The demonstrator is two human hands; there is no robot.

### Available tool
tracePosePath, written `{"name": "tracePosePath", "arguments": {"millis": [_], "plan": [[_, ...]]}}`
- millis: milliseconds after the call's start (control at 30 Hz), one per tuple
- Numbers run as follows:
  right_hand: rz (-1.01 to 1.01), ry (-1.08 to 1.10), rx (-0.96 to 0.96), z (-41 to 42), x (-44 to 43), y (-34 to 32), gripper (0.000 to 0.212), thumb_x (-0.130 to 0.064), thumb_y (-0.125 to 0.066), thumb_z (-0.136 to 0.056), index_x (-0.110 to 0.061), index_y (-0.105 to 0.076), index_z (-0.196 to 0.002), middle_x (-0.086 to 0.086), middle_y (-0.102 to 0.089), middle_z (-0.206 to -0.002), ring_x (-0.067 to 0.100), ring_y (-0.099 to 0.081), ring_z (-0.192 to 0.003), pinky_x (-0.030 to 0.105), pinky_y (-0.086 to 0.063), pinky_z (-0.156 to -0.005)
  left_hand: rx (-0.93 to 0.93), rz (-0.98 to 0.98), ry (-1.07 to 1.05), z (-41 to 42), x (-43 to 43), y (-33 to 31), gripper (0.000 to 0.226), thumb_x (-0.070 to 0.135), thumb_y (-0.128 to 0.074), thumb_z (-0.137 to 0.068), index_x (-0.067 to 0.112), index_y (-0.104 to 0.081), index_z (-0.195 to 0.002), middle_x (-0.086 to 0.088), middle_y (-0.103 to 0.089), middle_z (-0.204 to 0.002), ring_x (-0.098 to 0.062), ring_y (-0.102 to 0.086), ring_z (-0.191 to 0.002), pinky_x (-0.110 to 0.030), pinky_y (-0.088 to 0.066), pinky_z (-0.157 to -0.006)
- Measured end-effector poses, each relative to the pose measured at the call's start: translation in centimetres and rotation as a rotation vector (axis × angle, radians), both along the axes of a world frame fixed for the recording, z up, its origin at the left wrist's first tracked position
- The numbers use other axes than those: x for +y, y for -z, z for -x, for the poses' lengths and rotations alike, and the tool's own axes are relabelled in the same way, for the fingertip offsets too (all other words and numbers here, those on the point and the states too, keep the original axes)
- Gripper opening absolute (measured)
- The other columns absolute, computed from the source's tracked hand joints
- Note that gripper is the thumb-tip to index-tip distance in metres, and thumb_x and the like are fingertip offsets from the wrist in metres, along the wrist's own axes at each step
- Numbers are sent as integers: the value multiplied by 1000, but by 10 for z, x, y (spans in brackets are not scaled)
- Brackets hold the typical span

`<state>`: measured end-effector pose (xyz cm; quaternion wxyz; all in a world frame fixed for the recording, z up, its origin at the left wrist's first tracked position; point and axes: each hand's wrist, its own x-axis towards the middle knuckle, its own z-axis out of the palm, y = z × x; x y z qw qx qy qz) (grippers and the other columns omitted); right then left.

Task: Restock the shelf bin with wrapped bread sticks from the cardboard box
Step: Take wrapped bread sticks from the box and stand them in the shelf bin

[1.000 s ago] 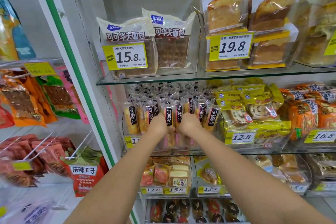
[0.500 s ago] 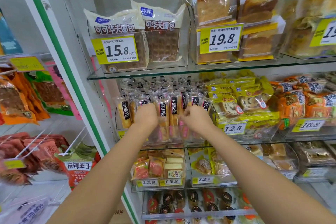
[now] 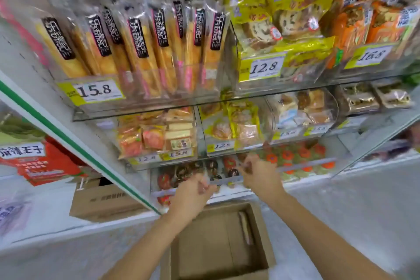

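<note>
The clear shelf bin [image 3: 141,103] is seen packed across its front with upright wrapped bread sticks [image 3: 141,48], so the restocking is judged nearly done. On the floor below, the open cardboard box [image 3: 264,241] is shown almost emptied; what appears to be a single last stick [image 3: 245,227] is left lying along its right wall and remains to be shelved. The left hand [image 3: 193,193] and right hand [image 3: 259,175] are held low above the box, in front of the bottom shelf, fingers loosely curled, with nothing seen in either, though both are blurred. A yellow-edged price tag [image 3: 95,92] reading 15.8 is fixed to the bin's front. Neighbouring bins are tagged 12.8 [image 3: 263,67] and 16.8 [image 3: 372,54]. White Chinese lettering on each stick's black label is too smeared to be read. On a red packet [image 3: 34,161] at left, the characters 王子 can be made out.
</note>
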<state>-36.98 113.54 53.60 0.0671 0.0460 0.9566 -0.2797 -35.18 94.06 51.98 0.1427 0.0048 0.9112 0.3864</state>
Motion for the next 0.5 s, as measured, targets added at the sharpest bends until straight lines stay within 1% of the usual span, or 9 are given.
{"name": "tracePosePath", "arguments": {"millis": [67,167,200,267,300,367,400,467,500], "plan": [[10,85,-136,-17,18,66,17,-16,-56,-89,-17,-43,-79,-2,-47,-69,21,-52,-72,30,-42,-63,-84,22,6,-6,3,61,32,33,-63,-85,25,-41,-63,9,-48,-58,-13,-50,-60,-22,-35,-56],[-26,159,-320,-38,38,163,26,-11,-53,-87,-21,-38,-69,0,-44,-80,24,-52,-77,34,-48,-73,-248,34,22,-15,8,145,33,32,-65,-84,26,-41,-62,10,-49,-64,-15,-51,-68,-27,-39,-65],[-20,158,-365,-43,44,192,22,-10,-52,-86,-20,-39,-71,2,-46,-85,25,-54,-80,34,-49,-75,-294,38,14,-17,8,173,33,32,-66,-84,27,-41,-62,10,-49,-65,-14,-51,-69,-26,-38,-66],[-6,149,-445,-50,53,250,7,-11,-54,-86,-15,-49,-87,7,-50,-100,29,-57,-93,36,-49,-83,-377,66,3,-21,8,228,29,33,-65,-84,30,-42,-66,12,-51,-70,-10,-53,-74,-24,-39,-70],[2,144,-483,-52,57,280,15,-12,-55,-87,-13,-52,-101,9,-51,-110,30,-56,-101,36,-47,-90,-414,78,-1,-22,8,255,27,35,-65,-85,32,-43,-69,13,-53,-75,-8,-54,-79,-24,-40,-73],[18,151,-574,-53,61,340,37,-17,-55,-89,-14,-48,-126,9,-49,-127,30,-53,-114,34,-42,-98,-476,121,9,-25,5,311,16,36,-63,-86,33,-48,-82,16,-54,-85,-7,-54,-88,-20,-38,-76],[19,145,-615,-53,62,372,42,-21,-54,-89,-17,-45,-130,8,-49,-129,29,-53,-115,34,-42,-98,-505,144,27,-27,4,341,14,37,-62,-87,30,-51,-93,14,-55,-92,-8,-54,-91,-18,-36,-75],[10,102,-683,-52,65,437,43,-27,-50,-88,-23,-44,-130,5,-53,-129,28,-55,-111,37,-46,-96,-592,176,52,-30,1,403,33,39,-57,-90,22,-51,-118,5,-56,-107,-13,-56,-97,-19,-36,-75],[8,90,-708,-52,65,469,44,-27,-49,-88,-24,-43,-132,5,-54,-129,28,-55,-110,38,-47,-95,-646,191,49,-33,0,433,39,40,-54,-91,19,-49,-124,3,-56,-114,-17,-57,-101,-21,-37,-76]]}}
